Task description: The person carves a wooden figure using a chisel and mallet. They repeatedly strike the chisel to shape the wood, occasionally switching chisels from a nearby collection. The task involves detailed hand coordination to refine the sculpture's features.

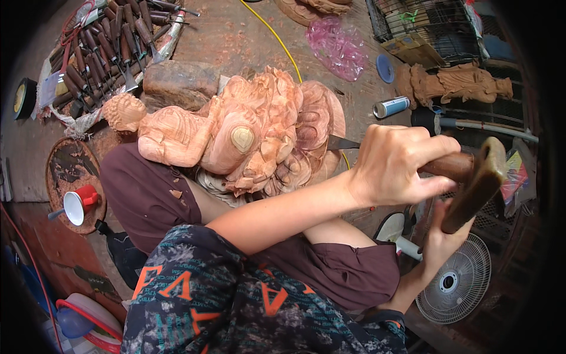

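My left hand [392, 165] is wrapped around a wood chisel, its brown wooden handle [451, 167] pointing right. The dark chisel blade [343, 143] points left and meets the base end of a carved wooden figure [236, 133]. That pinkish figure lies on its side in front of my crossed legs, its curly-haired head at the left. In my right hand [446, 236] is a dark wooden mallet [479, 183], gripped by its lower end. The mallet's upper part stands at the butt of the chisel; whether they touch I cannot tell. My left forearm crosses over my lap.
Several chisels [109, 44] are heaped at the far left, beside a wood block [180, 82]. A red and white mug [79, 203] stands on a round chip-covered board [59, 168]. To the right are a spray can [391, 107], another carving [457, 84] and a fan [454, 280].
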The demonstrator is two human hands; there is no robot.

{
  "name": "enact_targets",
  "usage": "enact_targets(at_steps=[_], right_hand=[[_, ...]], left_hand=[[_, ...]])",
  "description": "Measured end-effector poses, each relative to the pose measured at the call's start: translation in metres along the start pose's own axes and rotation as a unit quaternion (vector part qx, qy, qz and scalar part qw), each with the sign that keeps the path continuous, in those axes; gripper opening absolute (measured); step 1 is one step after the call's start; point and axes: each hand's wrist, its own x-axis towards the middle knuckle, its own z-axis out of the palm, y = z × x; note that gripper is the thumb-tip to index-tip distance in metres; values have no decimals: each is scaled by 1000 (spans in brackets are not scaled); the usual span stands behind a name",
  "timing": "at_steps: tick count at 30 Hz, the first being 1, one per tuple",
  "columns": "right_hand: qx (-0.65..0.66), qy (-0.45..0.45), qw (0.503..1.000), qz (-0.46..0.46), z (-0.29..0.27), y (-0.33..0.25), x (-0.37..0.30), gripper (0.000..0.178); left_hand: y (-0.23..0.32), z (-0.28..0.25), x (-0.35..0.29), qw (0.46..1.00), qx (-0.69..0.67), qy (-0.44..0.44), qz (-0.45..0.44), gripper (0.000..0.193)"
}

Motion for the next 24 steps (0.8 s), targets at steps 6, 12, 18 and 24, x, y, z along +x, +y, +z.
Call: enact_targets(at_steps=[6, 12, 18, 24], right_hand=[[7, -43, 999, 34, 0, 5, -1, 49], [65, -38, 997, -20, -2, 10, 3, 62], [161, 18, 987, 19, -10, -11, 2, 67], [68, -3, 997, -33, -15, -8, 0, 60]], left_hand=[[0, 0, -4, 998, 45, 3, 32, 46], [17, 4, -11, 996, 47, -15, 68, 44], [12, 1, -10, 999, 21, 0, 27, 44], [13, -6, -13, 1000, -2, 3, 12, 45]])
